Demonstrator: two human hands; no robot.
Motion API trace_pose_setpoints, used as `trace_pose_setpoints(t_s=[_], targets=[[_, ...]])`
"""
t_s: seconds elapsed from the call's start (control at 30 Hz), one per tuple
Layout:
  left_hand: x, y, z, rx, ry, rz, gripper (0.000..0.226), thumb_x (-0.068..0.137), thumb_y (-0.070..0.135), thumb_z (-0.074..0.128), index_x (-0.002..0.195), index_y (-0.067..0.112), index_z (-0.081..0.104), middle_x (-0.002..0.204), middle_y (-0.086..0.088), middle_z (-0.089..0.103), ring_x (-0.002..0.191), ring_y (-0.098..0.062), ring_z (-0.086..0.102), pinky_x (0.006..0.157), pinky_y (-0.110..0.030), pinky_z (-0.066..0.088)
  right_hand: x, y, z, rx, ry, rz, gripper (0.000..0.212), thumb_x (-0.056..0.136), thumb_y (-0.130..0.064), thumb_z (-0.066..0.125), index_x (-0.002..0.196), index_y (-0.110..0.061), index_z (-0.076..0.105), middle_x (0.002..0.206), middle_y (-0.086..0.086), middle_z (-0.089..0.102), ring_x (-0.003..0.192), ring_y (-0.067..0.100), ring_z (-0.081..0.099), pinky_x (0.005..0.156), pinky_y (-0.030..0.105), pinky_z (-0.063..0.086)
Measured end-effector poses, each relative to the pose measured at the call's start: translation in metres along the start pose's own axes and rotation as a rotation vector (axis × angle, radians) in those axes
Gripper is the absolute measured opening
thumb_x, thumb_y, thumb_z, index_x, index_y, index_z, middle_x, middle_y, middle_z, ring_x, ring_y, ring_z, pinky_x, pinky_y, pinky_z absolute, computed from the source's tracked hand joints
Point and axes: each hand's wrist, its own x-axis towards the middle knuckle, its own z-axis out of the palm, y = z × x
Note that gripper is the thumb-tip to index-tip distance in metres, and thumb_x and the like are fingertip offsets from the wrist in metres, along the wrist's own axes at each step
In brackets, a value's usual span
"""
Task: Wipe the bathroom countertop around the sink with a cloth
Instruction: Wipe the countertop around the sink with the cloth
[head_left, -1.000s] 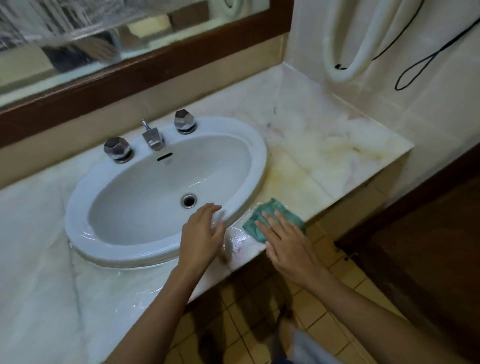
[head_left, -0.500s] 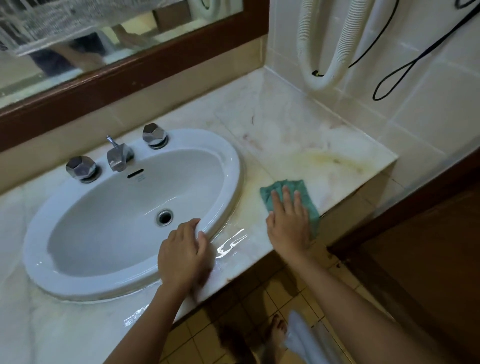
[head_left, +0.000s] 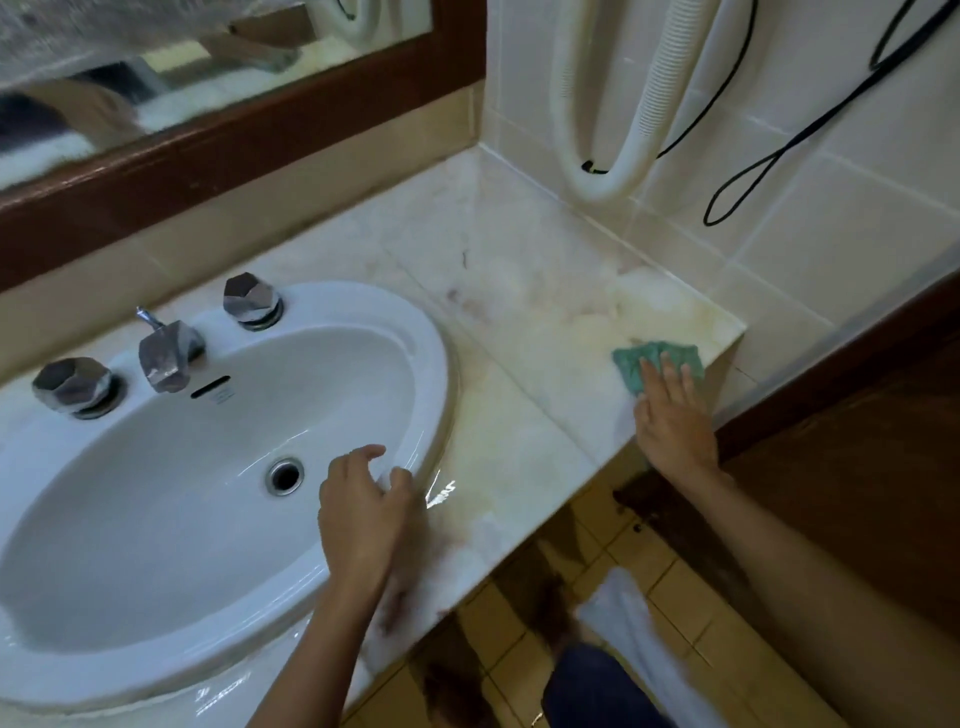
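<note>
Step in hand: wiping the right-side stretch of the counter (head_left: 519, 332). The right hand (head_left: 672, 415) lies flat, fingers straight, pressing the green cloth (head_left: 629, 366) onto the marble. The cloth is at the front right corner, up against the counter's end edge & near the front lip. The left hand (head_left: 363, 514) grasps nothing. Its fingers are loosely bent & rest on the sink (head_left: 439, 374) rim at its front right, prob. as a brace.

Doing it well:
- Even palm pressure, w/ the cloth spread under the fingers, not bunched.
- Overlapping strokes.
- Yellowish staining & a few faint dark marks show between the sink & the corner. That patch prob. wants slower, firmer passes.
- Best to work from the back wall fwd, so dirt goes off the front lip, not into the wall joint.

Edges & room:
- The cloth sits by two drop-offs, front & end. Any stroke further right would likely slide off, so the turn should go back toward the sink.
- Most of the room lies back-left, toward the tiled wall.
- The white hose (head_left: 563, 104) hangs on that wall, w/ its loop low over the counter's back. Reach under it w/o snagging.
- Tight bits are the curve along the sink rim & the strip behind the tap knob (head_left: 253, 301).
</note>
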Motion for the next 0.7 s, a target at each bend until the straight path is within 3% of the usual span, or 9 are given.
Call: trace_pose_setpoints(t_s=[0.17, 0.37, 0.57, 0.7], targets=[[0.04, 0.046, 0.027, 0.012, 0.045, 0.097, 0.039, 0.091, 0.027, 0.054, 0.129, 0.018, 0.055, 0.135, -0.002, 0.049, 0.123, -0.024, 0.047, 0.1, -0.04, 0.039, 0.09, 0.023, -0.013, -0.102, -0.058, 0.029, 0.063, 0.095, -0.041, 0.01, 0.154, -0.019, 0.007, 0.162, 0.01, 0.001, 0.148, 0.032, 0.0, 0.119, 0.044, 0.003], [0.047, 0.051, 0.048, 0.066, 0.069, 0.036, 0.04, 0.093, 0.036, 0.046, 0.133, 0.029, 0.045, 0.133, 0.008, 0.05, 0.12, -0.017, 0.048, 0.09, -0.039, 0.041, 0.164, 0.006, -0.017, -0.165, -0.148, -0.19, 0.056, 0.101, -0.039, 0.018, 0.153, -0.03, 0.0, 0.162, -0.001, -0.008, 0.148, 0.025, -0.01, 0.118, 0.046, 0.0], [0.048, 0.052, 0.046, -0.011, 0.09, -0.071, 0.039, 0.082, 0.05, 0.048, 0.117, 0.035, 0.053, 0.117, 0.015, 0.054, 0.095, -0.009, 0.059, 0.08, -0.041, 0.049, 0.123, -0.048, 0.003, -0.158, -0.178, -0.491, 0.056, 0.1, -0.043, 0.02, 0.153, -0.031, 0.006, 0.162, 0.0, 0.0, 0.148, 0.028, -0.005, 0.118, 0.045, 0.004], [0.052, 0.052, 0.044, -0.074, 0.085, -0.136, 0.038, 0.074, 0.052, 0.053, 0.107, 0.033, 0.059, 0.109, 0.016, 0.06, 0.095, -0.009, 0.06, 0.08, -0.042, 0.051, 0.091, -0.006, -0.002, -0.195, -0.174, -0.633, 0.057, 0.099, -0.047, 0.018, 0.153, -0.034, 0.001, 0.162, -0.005, -0.004, 0.148, 0.023, -0.008, 0.118, 0.041, 0.0]])
